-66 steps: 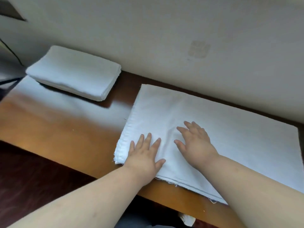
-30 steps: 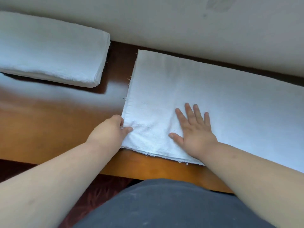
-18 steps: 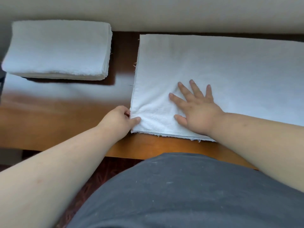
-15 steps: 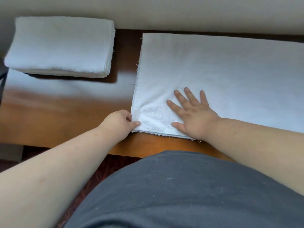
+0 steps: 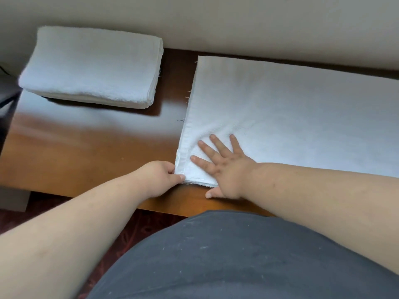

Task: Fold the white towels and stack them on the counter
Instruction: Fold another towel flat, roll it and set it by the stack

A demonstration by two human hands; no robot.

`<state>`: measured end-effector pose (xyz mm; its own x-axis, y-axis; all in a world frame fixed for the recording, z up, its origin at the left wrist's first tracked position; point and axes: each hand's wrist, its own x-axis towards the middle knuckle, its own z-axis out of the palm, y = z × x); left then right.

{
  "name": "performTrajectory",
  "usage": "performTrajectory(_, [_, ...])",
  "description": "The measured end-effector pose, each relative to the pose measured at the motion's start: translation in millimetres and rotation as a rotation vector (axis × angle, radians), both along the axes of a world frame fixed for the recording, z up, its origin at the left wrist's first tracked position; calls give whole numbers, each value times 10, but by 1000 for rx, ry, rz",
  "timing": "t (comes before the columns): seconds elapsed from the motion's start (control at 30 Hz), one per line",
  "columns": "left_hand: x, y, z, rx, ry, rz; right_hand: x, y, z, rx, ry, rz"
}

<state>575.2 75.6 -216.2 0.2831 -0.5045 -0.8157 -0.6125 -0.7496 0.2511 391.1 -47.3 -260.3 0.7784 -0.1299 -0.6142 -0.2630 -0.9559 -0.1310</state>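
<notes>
A white towel (image 5: 291, 117) lies flat on the wooden counter (image 5: 86, 160), folded into a long rectangle that runs off the right edge of view. My left hand (image 5: 159, 175) pinches its near left corner between thumb and curled fingers. My right hand (image 5: 224, 167) lies flat just right of that corner, fingers spread on the cloth and thumb on the counter's front strip. A stack of folded white towels (image 5: 92, 65) sits at the back left against the wall.
A beige wall (image 5: 237, 24) runs right behind the counter. A dark object (image 5: 6, 104) stands at the counter's left end. My dark grey shirt (image 5: 237, 260) fills the bottom, with patterned red carpet (image 5: 64, 203) below the counter's front edge.
My left hand went from lying flat on the towel to pinching its near left corner. My right hand slid left and nearer to that corner, staying flat.
</notes>
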Motion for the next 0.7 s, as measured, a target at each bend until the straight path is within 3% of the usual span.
performTrajectory(0.07, [-1, -79, 86, 97, -88, -74, 29, -17, 85, 105, -35, -50])
performTrajectory(0.13, [-1, -172, 163, 36, -332, -152, -7, -69, 209, 273, -234, -232])
performTrajectory(0.2, [-54, -292, 215, -331, -534, -148, -137, -139, 296, 309, -460, -426])
performTrajectory(0.27, [-241, -487, 204, -762, -507, -269, -397, -189, 307, 153, -532, -564])
performTrajectory(0.3, [-374, -615, 179, -864, -435, -366, -577, -220, 290, 69, -503, -642])
performTrajectory(0.37, [-576, -801, 46, -792, -350, -568, -986, -301, 218, -62, -365, -796])
performTrajectory(0.47, [-571, -873, -333, -501, -405, -697, -1846, -477, 121, -184, -148, -1044])
performTrajectory(0.57, [-400, -783, -572, -492, -473, -755, -2695, -514, 85, -205, 34, -1159])
performTrajectory(0.7, [-400, -806, -555, -362, -525, -753, -3227, -484, 125, -184, 41, -1249])
